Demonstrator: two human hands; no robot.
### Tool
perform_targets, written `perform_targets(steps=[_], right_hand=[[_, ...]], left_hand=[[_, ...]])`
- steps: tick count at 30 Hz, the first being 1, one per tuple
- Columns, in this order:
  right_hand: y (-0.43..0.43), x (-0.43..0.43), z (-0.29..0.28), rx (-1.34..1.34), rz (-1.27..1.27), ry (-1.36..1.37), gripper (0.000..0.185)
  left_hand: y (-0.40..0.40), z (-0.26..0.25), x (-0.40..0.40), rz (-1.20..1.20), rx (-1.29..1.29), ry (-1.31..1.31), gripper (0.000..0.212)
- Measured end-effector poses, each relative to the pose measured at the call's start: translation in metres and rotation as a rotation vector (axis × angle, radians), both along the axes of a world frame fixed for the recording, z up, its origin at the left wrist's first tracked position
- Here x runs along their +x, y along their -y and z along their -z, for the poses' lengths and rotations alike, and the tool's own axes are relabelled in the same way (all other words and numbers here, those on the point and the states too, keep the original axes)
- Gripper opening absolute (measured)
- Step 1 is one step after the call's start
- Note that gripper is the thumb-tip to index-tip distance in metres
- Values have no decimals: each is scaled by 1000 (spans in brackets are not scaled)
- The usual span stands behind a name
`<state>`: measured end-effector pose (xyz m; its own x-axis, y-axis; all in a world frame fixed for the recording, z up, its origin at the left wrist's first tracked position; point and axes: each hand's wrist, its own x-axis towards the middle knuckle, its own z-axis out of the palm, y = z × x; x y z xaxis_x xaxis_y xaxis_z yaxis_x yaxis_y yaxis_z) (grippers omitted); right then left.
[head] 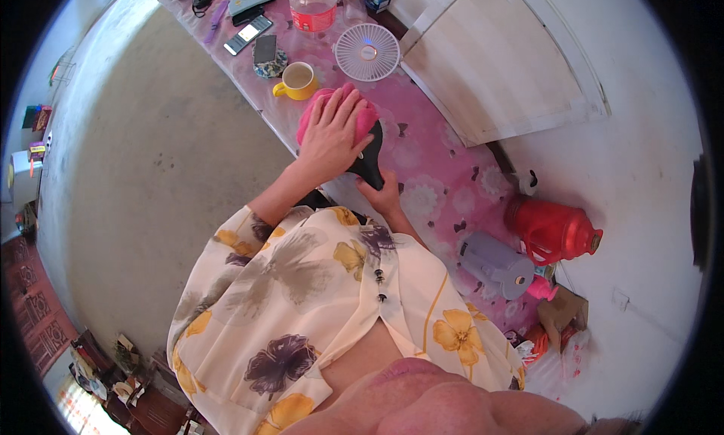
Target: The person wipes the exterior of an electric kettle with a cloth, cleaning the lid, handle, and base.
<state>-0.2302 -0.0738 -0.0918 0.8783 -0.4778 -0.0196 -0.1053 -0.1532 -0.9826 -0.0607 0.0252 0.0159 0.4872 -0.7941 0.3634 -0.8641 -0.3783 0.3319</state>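
Observation:
My left hand point(334, 129) lies over a bunched pink cloth point(366, 121), fingers spread across its top, pressing it onto a black, tapered object point(370, 161) that looks like a bicycle saddle. The cloth covers the object's wider far end, and a small pale mark shows beside my thumb. Around the narrow near end, my right hand point(384, 193) is closed, its thumb on the left side. Both hands are at the near-left edge of a table with a pink flowered cover point(424, 197). Just beyond the cloth stands a yellow mug point(298, 81) with pale liquid in it.
A white round fan point(367, 52), a large plastic bottle point(313, 8) and a smartphone point(248, 34) are farther up the table. To the right are a red thermos flask point(551, 228), a grey-blue jug point(498, 265) and a cardboard box point(563, 313). A wall borders the table's right side.

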Motion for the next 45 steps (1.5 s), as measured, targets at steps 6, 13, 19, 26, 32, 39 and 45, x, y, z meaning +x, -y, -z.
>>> perform_targets(steps=[6,13,19,26,32,39,45], right_hand=[[-2,0,3,23,9,-6,29],[-15,7,-16,104,147,167,29],[-7,0,-8,47,53,15,27],[-2,-6,5,131,24,-132,24],[-4,-4,18,70,87,71,17],[-6,-3,6,38,81,-2,16],[-7,-2,6,80,58,-44,17]], left_hand=[[39,-4,5,194,37,-27,46],[11,-9,3,613,1,-109,39],[-25,-6,3,374,-27,-137,61],[19,2,0,85,-5,21,55],[6,0,3,528,29,-22,44],[-43,8,-1,341,-55,-66,55],[-5,5,-15,11,-21,-4,58]])
